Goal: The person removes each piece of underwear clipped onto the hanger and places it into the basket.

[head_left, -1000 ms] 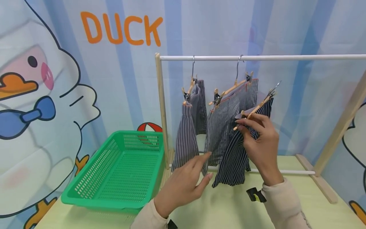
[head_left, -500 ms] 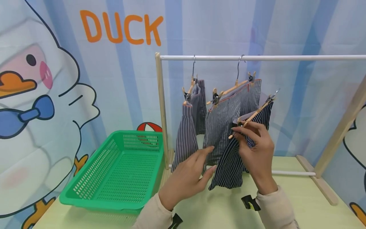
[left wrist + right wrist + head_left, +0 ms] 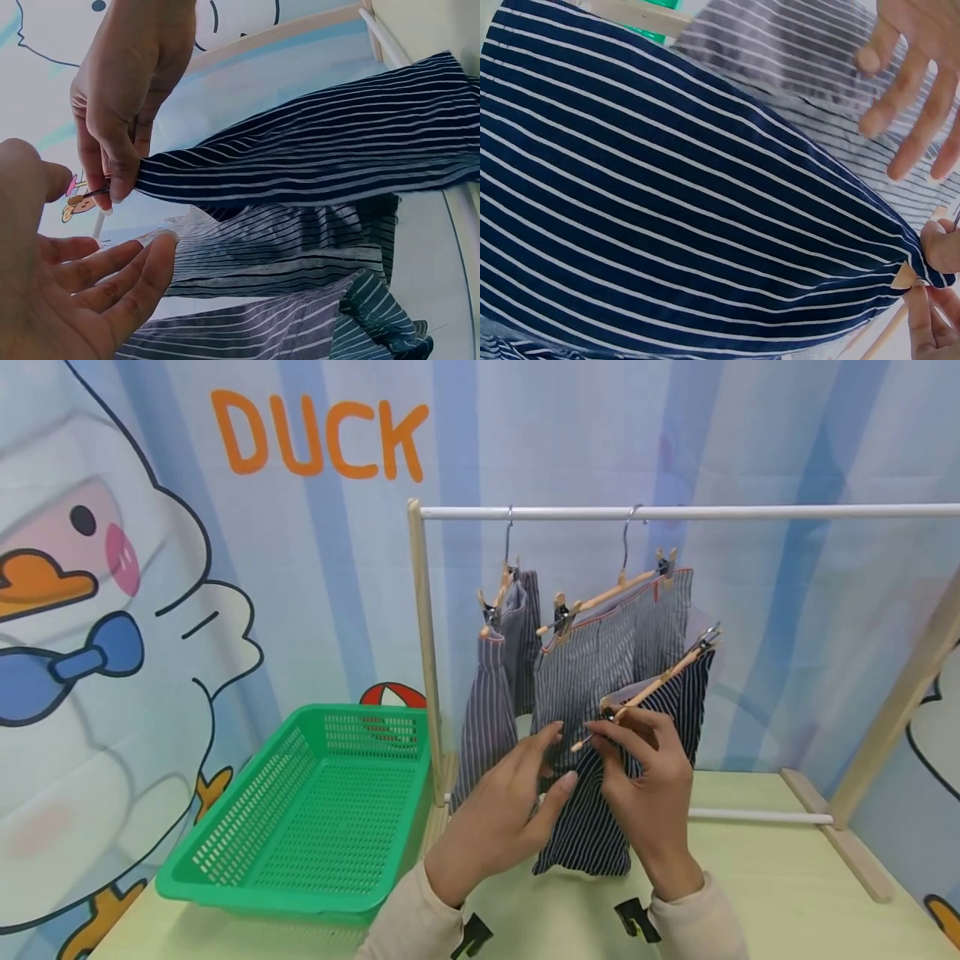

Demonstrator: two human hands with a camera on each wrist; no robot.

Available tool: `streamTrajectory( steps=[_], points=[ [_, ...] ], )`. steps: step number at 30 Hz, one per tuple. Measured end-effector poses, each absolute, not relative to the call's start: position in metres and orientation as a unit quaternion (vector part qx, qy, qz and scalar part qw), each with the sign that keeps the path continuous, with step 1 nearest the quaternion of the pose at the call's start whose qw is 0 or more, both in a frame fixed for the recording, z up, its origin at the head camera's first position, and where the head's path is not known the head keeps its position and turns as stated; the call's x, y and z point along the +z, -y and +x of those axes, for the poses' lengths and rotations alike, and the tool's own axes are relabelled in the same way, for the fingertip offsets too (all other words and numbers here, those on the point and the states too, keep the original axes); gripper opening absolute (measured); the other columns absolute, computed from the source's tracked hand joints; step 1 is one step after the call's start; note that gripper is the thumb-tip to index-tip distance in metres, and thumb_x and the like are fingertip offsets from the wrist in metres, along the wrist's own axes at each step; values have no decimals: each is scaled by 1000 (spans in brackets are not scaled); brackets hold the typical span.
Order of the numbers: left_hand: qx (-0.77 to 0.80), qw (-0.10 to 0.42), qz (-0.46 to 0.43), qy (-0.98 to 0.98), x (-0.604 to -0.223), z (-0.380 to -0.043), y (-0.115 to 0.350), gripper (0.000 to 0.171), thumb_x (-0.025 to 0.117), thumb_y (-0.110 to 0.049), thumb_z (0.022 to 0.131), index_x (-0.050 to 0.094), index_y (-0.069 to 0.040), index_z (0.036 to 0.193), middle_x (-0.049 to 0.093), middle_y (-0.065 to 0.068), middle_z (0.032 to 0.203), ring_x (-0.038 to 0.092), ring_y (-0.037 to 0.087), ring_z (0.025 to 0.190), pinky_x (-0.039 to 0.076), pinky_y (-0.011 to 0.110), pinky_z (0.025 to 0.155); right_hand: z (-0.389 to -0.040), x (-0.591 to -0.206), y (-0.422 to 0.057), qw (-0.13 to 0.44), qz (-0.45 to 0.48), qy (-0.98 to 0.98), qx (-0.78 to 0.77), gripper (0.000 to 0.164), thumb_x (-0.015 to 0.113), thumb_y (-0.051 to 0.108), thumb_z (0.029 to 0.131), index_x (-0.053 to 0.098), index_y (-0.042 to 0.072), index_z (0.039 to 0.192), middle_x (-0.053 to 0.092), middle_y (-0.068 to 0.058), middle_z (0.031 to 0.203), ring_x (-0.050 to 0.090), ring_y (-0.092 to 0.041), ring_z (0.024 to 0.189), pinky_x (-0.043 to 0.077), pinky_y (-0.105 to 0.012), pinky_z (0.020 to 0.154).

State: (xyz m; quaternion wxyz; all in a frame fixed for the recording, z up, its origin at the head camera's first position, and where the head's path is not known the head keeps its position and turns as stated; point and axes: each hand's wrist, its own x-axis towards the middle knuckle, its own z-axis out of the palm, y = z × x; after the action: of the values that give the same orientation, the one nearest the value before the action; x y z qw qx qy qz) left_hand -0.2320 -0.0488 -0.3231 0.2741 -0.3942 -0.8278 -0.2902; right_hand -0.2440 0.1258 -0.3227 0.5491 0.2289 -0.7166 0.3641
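My right hand point(image 3: 648, 785) pinches the near end of a wooden clip hanger point(image 3: 663, 681), right at its clip and the cloth corner. Dark navy pants with white stripes point(image 3: 592, 822) hang from this hanger, which tilts with its far end higher. In the right wrist view the navy cloth point(image 3: 667, 195) fans out from the pinching fingertips point(image 3: 939, 247). My left hand point(image 3: 498, 810) holds nothing; its fingers are spread loosely just left of the hanger end, overlapping grey striped pants point(image 3: 577, 685) in the head view. In the left wrist view its palm point(image 3: 82, 300) faces up.
A white rail point(image 3: 750, 512) on a wooden frame point(image 3: 423, 652) bears two hangers, one with the grey pants, one with purplish striped pants point(image 3: 487, 718) at left. A green plastic basket point(image 3: 300, 893) stands left on the pale table point(image 3: 750, 877). A duck-print curtain hangs behind.
My right hand has moved left and down with the hanger and navy pants, bringing the hanger's near end toward my left hand. The left hand has moved slightly up and right.
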Motion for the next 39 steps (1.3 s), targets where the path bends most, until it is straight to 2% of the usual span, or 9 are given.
streamTrajectory(
  steps=[5, 10, 13, 21, 25, 28, 33, 39],
  points=[
    [-296, 272, -393, 827, -322, -234, 47, 56, 34, -36, 102, 26, -3, 146, 51, 11, 132, 56, 11, 94, 52, 33, 72, -244, -335, -116, 554, 228, 712, 366, 18, 70, -6, 77, 75, 4, 91, 59, -17, 101, 58, -25, 94, 48, -26, 86],
    [-306, 239, -397, 832, -321, -236, 46, 58, 30, -36, 103, 16, -3, 148, 46, 14, 138, 54, 14, 108, 51, 35, 85, -248, -347, -106, 551, 239, 710, 368, 21, 69, -9, 74, 74, 3, 91, 58, -19, 101, 57, -24, 94, 49, -32, 82],
    [-317, 228, -406, 826, -321, -237, 46, 57, 34, -33, 103, 17, -2, 148, 43, 14, 141, 51, 15, 114, 50, 36, 88, -249, -354, -102, 544, 252, 710, 369, 21, 70, -8, 73, 74, 3, 91, 57, -18, 101, 57, -23, 94, 49, -34, 79],
    [-308, 238, -406, 827, -325, -239, 46, 55, 41, -27, 101, 22, -3, 147, 46, 13, 138, 52, 13, 108, 53, 30, 81, -251, -362, -96, 530, 268, 712, 375, 21, 73, -5, 71, 74, 3, 90, 59, -15, 102, 58, -22, 96, 50, -35, 75],
    [-286, 264, -399, 830, -326, -240, 46, 57, 46, -21, 99, 23, 2, 146, 51, 14, 131, 55, 13, 100, 53, 28, 76, -252, -363, -92, 530, 280, 703, 383, 25, 73, -6, 71, 74, 4, 93, 60, -15, 102, 58, -22, 96, 50, -33, 74],
    [-274, 295, -386, 830, -327, -241, 45, 55, 51, -16, 97, 29, 4, 143, 56, 15, 122, 58, 13, 91, 54, 27, 71, -251, -364, -88, 533, 281, 704, 377, 30, 69, -7, 72, 71, 5, 100, 61, -13, 101, 59, -21, 94, 51, -34, 71],
    [-292, 339, -361, 818, -328, -241, 44, 45, 57, -12, 93, 44, 4, 134, 61, 17, 117, 63, 18, 88, 57, 30, 68, -250, -364, -83, 543, 283, 700, 368, 36, 69, -3, 74, 64, 6, 109, 62, -11, 98, 59, -19, 86, 51, -38, 64],
    [-321, 365, -347, 802, -330, -243, 43, 33, 61, -15, 92, 55, 1, 121, 65, 13, 109, 62, 13, 83, 56, 27, 64, -246, -364, -82, 533, 285, 709, 364, 37, 71, 1, 76, 62, 6, 112, 63, -9, 99, 59, -17, 87, 53, -38, 66]
  ],
)
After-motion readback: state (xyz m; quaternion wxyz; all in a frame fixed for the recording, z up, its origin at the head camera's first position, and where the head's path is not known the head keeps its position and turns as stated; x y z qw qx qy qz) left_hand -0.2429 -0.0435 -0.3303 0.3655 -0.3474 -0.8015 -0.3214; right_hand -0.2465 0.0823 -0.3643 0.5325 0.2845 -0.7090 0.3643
